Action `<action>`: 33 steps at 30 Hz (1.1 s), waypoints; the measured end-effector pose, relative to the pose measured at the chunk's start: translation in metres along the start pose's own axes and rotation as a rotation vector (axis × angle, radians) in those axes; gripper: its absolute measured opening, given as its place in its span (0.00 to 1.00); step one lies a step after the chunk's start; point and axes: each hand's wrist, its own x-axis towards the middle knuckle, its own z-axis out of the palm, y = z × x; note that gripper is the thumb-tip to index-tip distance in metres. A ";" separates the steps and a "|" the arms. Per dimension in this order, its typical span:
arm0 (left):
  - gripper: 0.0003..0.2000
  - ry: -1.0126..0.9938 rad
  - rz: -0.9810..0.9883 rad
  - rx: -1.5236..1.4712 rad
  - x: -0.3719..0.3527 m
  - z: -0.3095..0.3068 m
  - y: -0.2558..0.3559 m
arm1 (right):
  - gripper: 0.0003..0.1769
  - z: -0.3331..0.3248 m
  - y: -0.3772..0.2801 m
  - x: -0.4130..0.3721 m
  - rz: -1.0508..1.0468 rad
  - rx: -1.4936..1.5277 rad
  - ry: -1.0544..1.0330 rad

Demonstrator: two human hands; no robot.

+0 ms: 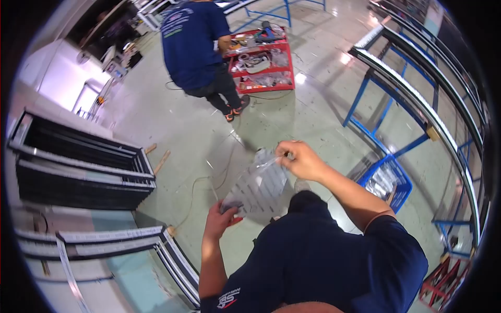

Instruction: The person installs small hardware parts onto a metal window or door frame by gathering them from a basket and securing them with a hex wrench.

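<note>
Stretched between my two hands is a clear plastic bag (pixel 258 190) with dark printed lines across it. My right hand (pixel 296 159) pinches its upper right corner between thumb and fingers. Lower down on the other side, my left hand (pixel 219 219) grips the bag's left edge, the thumb lying over the plastic. Whether anything lies inside the bag I cannot make out. Some greyish plastic shows behind its top edge.
A co-worker (pixel 190 47) stands ahead at a red tool cart (pixel 289 65) with loaded shelves. Black frames (pixel 86 175) lean at the left. On the right are a blue crate (pixel 404 190) holding plastic packets and a blue-legged rack (pixel 360 96). A thin cable (pixel 194 190) crosses the floor.
</note>
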 end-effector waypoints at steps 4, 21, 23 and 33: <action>0.16 -0.189 -0.060 0.124 0.115 0.000 0.070 | 0.07 -0.029 0.022 0.030 0.100 -0.048 0.261; 0.14 -0.520 0.031 0.063 0.482 0.097 0.251 | 0.15 -0.227 0.158 0.319 0.461 0.961 0.171; 0.14 -0.524 0.067 0.087 0.525 0.111 0.275 | 0.16 -0.252 0.171 0.346 0.548 0.844 0.113; 0.16 -0.774 0.366 0.362 0.766 0.198 0.386 | 0.23 -0.302 0.249 0.466 0.407 -0.119 -0.090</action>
